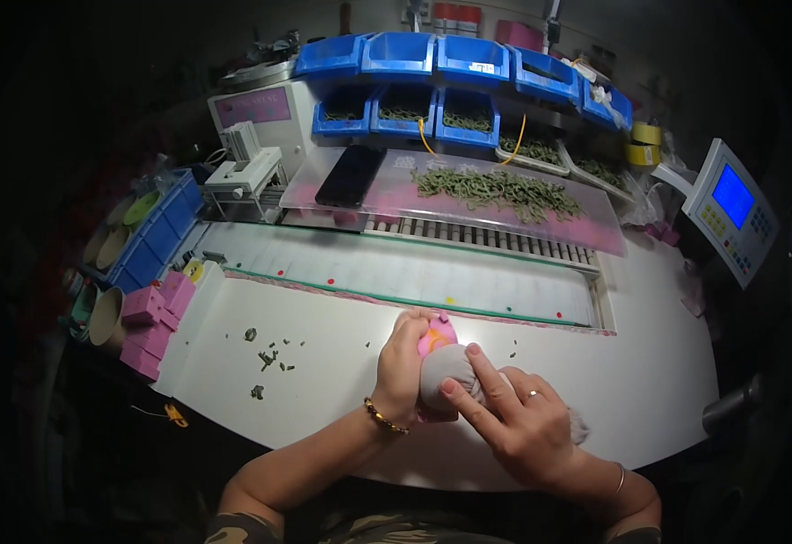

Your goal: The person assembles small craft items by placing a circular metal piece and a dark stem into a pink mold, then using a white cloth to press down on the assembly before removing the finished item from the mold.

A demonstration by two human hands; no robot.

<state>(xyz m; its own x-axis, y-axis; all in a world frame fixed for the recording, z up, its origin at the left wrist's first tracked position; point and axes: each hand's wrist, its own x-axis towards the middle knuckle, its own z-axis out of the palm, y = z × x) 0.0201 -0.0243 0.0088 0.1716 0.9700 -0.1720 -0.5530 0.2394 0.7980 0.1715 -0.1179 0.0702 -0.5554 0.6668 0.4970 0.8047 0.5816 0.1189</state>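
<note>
My left hand is closed round a small pink block with an orange-yellow patch on its face. Against this block rests a round grey cloth bundle, gathered into folds on its right side. My right hand grips the bundle, index and middle fingers stretched along it and the rest curled behind. A loose grey end of cloth shows beyond that hand. What the bundle contains is hidden. Both hands are above the white tabletop, near its front edge.
Dark green dried bits lie to the left. Ahead runs a pale conveyor strip; behind it, a clear sheet bears a phone and leafy strands. Blue bins, pink boxes and a screen panel surround the table.
</note>
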